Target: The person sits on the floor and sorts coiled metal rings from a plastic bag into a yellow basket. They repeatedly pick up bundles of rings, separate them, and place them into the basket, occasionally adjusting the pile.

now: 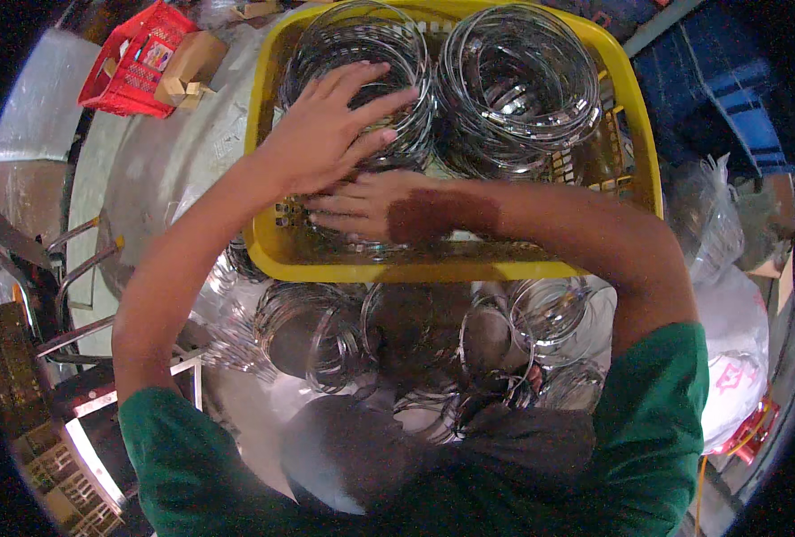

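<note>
A yellow plastic basket (456, 270) holds stacks of thin, shiny metal wire rings. Over the left stack of rings (362, 27) lies my left hand (339, 121), its fingers spread across the near-left part of the coils. My right hand (366, 204) reaches across to the basket's near left side, just below the left one, with fingers stretched out flat. Whether its fingertips press on rings is hard to see. The right stack of rings (518, 76) stands beside the left stack, touched by neither hand. My forearms hide part of the basket's near side.
More loose wire rings (326, 345) lie in front of the basket, near my body. A red crate (138, 58) with a cardboard box (192, 67) sits at the far left. A metal-framed chair (48, 259) stands left. White plastic bags (729, 349) are at the right.
</note>
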A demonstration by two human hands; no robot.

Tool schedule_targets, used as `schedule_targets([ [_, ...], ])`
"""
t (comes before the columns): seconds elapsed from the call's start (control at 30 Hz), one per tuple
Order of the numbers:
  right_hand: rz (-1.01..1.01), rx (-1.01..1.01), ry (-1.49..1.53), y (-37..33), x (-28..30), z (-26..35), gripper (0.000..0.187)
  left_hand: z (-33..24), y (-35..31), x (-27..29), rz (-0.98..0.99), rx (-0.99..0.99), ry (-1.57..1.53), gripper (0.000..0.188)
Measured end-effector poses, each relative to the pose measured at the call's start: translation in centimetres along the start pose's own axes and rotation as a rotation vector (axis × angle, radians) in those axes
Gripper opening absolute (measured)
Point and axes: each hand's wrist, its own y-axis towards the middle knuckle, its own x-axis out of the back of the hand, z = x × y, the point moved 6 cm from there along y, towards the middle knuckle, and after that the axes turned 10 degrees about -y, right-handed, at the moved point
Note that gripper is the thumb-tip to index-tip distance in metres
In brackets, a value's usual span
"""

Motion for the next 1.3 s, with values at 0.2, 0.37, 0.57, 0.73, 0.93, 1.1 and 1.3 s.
schedule_targets([
  [0.2, 0.292, -0.11, 0.333, -1.2, -1.7, -1.4, 0.044, -5.9, -3.7, -1.6, -0.003, -0.528, -0.058, 0.062],
  [0.37, 0.285, -0.296, 0.606, -5.4, 1.2, -4.2, 0.034, -5.1, -3.5, -5.5, 0.173, -0.598, 0.02, 0.077],
  [0.57, -0.014, -0.858, 0.448, -17.0, 12.6, -4.8, 0.035, -4.5, -4.0, -9.3, 0.649, -0.403, 0.14, 0.089],
  [0.73, -0.171, -1.072, 0.609, -22.0, 23.5, 1.0, 0.026, -3.3, -6.2, -7.1, 0.781, -0.323, 0.116, 0.077],
  [0.93, 0.701, -1.147, 0.918, -28.7, 19.9, 10.1, 0.035, -5.0, -3.7, -4.1, 0.352, -0.605, 0.367, 0.073],
  [1.1, 0.826, -1.238, 0.371, -35.4, 11.9, 11.5, 0.077, -4.3, -1.1, -6.8, 0.553, -0.235, 0.412, 0.088],
  [1.3, 0.41, -1.56, 0.866, -41.4, 3.2, 14.2, 0.087, -4.7, -3.5, -6.0, 0.587, -0.225, 0.433, 0.081],
])
